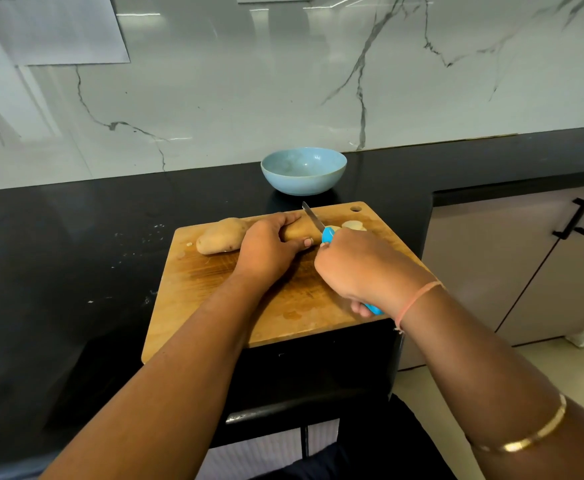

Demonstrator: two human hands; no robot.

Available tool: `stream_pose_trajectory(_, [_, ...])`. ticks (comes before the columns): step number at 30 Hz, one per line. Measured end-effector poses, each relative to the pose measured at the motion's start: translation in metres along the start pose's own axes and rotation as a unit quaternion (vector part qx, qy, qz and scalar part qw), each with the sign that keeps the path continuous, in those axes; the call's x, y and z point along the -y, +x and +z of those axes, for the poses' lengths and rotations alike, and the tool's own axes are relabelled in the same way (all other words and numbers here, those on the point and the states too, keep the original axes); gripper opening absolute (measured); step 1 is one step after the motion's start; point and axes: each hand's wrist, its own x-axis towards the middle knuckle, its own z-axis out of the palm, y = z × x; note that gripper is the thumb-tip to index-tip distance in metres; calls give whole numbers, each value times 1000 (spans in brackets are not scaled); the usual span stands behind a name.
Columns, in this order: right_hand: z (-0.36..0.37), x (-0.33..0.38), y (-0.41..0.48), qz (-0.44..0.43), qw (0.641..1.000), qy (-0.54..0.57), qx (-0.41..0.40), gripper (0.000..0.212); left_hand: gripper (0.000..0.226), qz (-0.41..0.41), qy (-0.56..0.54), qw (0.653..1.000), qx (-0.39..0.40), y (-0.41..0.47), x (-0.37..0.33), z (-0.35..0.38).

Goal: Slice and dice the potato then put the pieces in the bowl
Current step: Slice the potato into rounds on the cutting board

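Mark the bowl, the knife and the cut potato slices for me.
bowl [302, 185]: head view, front outer wall.
knife [313, 218]: head view, middle of the blade.
potato slices [352, 224]: head view, top face of the pale slice.

The potato [219, 239] is long, tan and unpeeled. It lies on its side across the far part of the board [214, 289], and the left hand [270, 247] grips its middle. The knife [313, 218], blue-handled and held in the right hand [360, 268], has its blade at the potato's right, cut end. A few pale slices [351, 224] lie just right of the blade. The light-blue bowl [301, 184] stands upright and empty behind the board.
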Motion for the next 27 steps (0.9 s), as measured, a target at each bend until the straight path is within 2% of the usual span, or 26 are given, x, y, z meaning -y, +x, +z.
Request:
stream_pose_trajectory(2, [-2,4,4,1,1000,1,10,49,54,9,-13,1000,-1,-1,1,0])
stream_pose_trajectory(4, [-2,5,9,8,1000,13,14,51,53,16,-20,1000,-3,-2,1,0])
stream_pose_trajectory(6, [-3,7,19,16,999,35,18,35,52,21,-15,1000,-5,-3,1,-1])
stream_pose_trajectory(9, [-4,8,21,89,991,84,58,14,50,37,-6,999,-7,-3,1,0])
stream_pose_trajectory(10, [-5,9,22,87,990,88,62,15,50,37,-5,999,-8,-4,1,0])
stream_pose_trajectory(14, [-3,4,22,41,993,103,46,46,51,36,-7,999,-9,-4,1,1])
stream_pose_trajectory(19, [2,2,17,-2,998,39,42,48,53,24,-10,1000,-7,-3,2,1])
stream_pose_trajectory(24, [2,-7,7,5,999,17,51,38,55,11,-12,1000,-4,-3,2,1])
stream_pose_trajectory(27, [-1,-14,-5,18,998,19,60,16,54,8,-8,1000,-7,-2,1,1])
